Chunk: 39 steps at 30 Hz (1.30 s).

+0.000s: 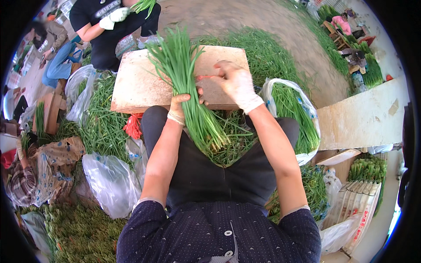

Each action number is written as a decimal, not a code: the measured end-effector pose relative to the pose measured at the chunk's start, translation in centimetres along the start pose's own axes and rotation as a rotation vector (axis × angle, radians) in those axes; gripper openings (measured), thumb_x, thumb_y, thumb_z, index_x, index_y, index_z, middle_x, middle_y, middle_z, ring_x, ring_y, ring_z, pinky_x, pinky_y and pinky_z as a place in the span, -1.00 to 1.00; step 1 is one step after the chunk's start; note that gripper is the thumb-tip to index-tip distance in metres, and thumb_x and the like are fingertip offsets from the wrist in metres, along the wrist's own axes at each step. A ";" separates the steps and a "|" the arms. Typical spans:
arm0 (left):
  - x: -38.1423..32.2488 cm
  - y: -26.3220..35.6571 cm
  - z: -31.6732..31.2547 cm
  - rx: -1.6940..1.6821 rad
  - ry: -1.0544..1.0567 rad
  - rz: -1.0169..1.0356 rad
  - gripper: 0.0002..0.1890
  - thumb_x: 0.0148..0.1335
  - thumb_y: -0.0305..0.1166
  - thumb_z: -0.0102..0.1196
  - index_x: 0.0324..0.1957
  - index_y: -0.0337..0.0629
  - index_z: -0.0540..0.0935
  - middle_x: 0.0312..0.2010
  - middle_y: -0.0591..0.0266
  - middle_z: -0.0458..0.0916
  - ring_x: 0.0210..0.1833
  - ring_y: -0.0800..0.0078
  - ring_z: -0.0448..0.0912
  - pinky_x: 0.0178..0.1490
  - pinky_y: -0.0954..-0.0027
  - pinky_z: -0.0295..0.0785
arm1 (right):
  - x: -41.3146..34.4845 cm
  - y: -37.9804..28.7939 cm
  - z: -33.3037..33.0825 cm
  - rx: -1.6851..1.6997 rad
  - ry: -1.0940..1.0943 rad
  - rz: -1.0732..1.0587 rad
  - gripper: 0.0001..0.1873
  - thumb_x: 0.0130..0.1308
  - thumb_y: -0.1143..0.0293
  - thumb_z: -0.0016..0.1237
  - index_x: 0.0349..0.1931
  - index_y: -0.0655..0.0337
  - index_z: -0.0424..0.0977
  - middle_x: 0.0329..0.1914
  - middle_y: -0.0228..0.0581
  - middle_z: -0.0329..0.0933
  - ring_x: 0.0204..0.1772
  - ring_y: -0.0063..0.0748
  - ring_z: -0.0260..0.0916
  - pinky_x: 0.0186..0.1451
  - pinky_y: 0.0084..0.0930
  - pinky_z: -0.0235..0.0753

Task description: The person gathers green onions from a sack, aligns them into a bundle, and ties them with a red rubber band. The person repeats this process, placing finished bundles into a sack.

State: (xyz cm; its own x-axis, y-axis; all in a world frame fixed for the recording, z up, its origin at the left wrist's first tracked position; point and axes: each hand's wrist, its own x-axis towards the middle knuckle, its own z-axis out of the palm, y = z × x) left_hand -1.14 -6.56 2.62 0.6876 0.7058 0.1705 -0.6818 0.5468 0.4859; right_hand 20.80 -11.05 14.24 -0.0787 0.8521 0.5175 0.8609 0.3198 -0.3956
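Note:
My left hand [179, 107] is wrapped around a bunch of garlic chives [189, 85]. Its leaves fan out over a board-topped stand [223, 79], and its pale cut ends slant down between my knees. A thin red tie [204, 77] runs from the bunch's right side to the fingers of my right hand [235, 82], which look pinched on it, though motion blurs them. More red shows left of the leaves, on the board. Both hands wear thin whitish gloves with some fingers bare. A hank of red ties [133, 126] hangs below the board's front left.
Loose greens [105, 105] cover the floor around the stand. At right stands a plastic bag of chives [289, 115], beside a pale panel [361, 115]. A clear plastic bag [110, 184] lies at left. Across the stand is a person in gloves [113, 18]; others sit farther off.

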 end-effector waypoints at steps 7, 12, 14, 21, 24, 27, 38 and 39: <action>0.7 0.8 -1.8 -0.139 -0.218 0.118 -0.07 0.06 -0.25 0.40 0.53 -0.13 0.38 -0.28 0.32 0.55 -0.19 0.30 0.67 0.21 -0.18 0.65 | -11.0 8.3 -4.6 0.810 -0.647 0.964 -0.28 0.48 -0.28 0.13 0.21 0.27 0.65 0.19 -0.21 0.73 0.23 -0.31 0.62 0.31 -0.29 0.56; 1.0 0.0 -1.5 -0.162 -0.209 0.086 -0.13 0.12 -0.29 0.35 0.53 -0.08 0.38 -0.16 0.26 0.62 0.07 0.13 0.68 0.32 -0.39 0.56 | -14.6 6.8 -2.8 0.808 -0.754 0.578 -0.61 0.58 0.12 0.14 -0.01 0.36 0.69 0.15 -0.09 0.73 0.23 -0.32 0.62 0.37 -0.32 0.53; 0.9 -0.1 -1.2 -0.149 -0.129 0.110 -0.14 0.13 -0.30 0.35 0.53 -0.07 0.38 -0.10 0.24 0.65 0.18 0.04 0.67 0.35 -0.43 0.53 | -14.2 6.1 -2.8 0.968 -0.492 0.571 -0.71 0.63 0.26 0.09 -0.15 0.33 0.68 0.04 -0.09 0.75 0.12 -0.35 0.64 0.27 -0.35 0.57; 1.0 0.2 -0.6 -0.152 -0.075 0.149 -0.12 0.10 -0.30 0.37 0.52 -0.08 0.38 -0.03 0.20 0.69 0.28 -0.08 0.67 0.38 -0.48 0.52 | -10.0 4.1 -2.6 1.637 0.034 0.568 -0.69 0.67 0.14 0.00 -0.14 0.20 0.62 0.08 -0.10 0.71 0.04 -0.36 0.60 0.14 -0.32 0.53; 1.0 -0.1 -0.4 -0.120 -0.018 0.103 -0.12 0.05 -0.32 0.40 0.48 -0.13 0.42 -0.02 0.14 0.73 0.22 -0.04 0.70 0.35 -0.41 0.57 | -7.8 2.3 -0.9 1.099 -0.119 0.524 -0.68 0.63 0.15 0.07 -0.08 0.24 0.71 0.20 -0.17 0.71 0.19 -0.31 0.61 0.30 -0.28 0.51; 1.2 -0.7 0.0 -0.015 0.060 0.070 -0.14 0.01 -0.33 0.40 0.44 -0.20 0.46 0.02 0.04 0.74 0.20 0.00 0.71 0.34 -0.23 0.61 | -5.9 0.7 2.3 0.439 -0.149 0.232 -0.65 0.50 0.09 0.19 -0.02 0.20 0.78 0.20 -0.07 0.73 0.26 -0.05 0.65 0.44 -0.24 0.49; 1.4 -1.4 1.0 0.019 0.157 0.008 -0.05 -0.03 -0.42 0.39 0.51 -0.28 0.39 0.29 0.01 0.65 0.18 0.08 0.68 0.35 -0.04 0.62 | -4.7 2.2 4.4 0.215 -0.153 0.114 -0.46 0.49 -0.01 0.14 0.37 -0.01 0.56 0.47 0.03 0.52 0.52 0.21 0.41 0.52 0.00 0.43; 1.5 -1.2 0.9 -0.004 0.090 -0.016 -0.04 -0.01 -0.42 0.39 0.53 -0.27 0.36 0.24 -0.03 0.67 0.11 0.07 0.71 0.32 -0.11 0.63 | -5.3 2.8 3.7 0.378 -0.171 0.207 -0.42 0.51 -0.01 0.14 0.42 0.01 0.51 0.46 0.04 0.53 0.51 0.16 0.45 0.50 -0.05 0.45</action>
State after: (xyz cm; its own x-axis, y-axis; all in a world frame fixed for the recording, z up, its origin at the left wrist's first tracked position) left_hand 0.94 -6.54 3.02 0.6733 0.7344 0.0853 -0.6721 0.5598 0.4847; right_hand 21.74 -13.15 7.56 -0.0339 0.9599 0.2782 0.6264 0.2373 -0.7425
